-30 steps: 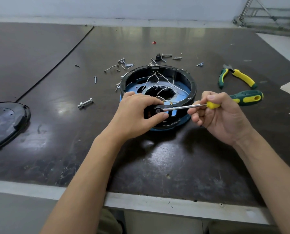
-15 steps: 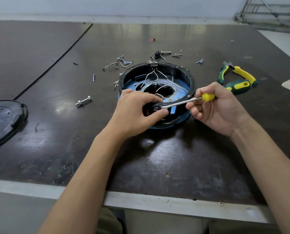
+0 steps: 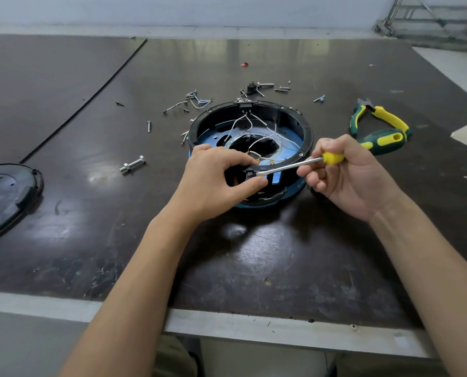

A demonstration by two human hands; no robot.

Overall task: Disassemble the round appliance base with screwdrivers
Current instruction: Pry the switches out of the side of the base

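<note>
The round base [image 3: 307, 131] sits mid-frame on the table [image 3: 254, 254]; a screwdriver [image 3: 289, 166] crosses its near rim. Screws [image 3: 265, 85] lie behind it, pliers [image 3: 387, 117] right, a bolt [image 3: 132, 164] left, a cover [image 3: 6, 194] at the left edge.

Workshop, scuffed workbench [image 3: 281, 268], pliers [image 3: 384, 118], loose screws [image 3: 281, 89]

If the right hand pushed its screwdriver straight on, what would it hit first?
Likely the small black part on the near rim of the base, which the left hand pinches; the screwdriver tip seems to touch it.
</note>
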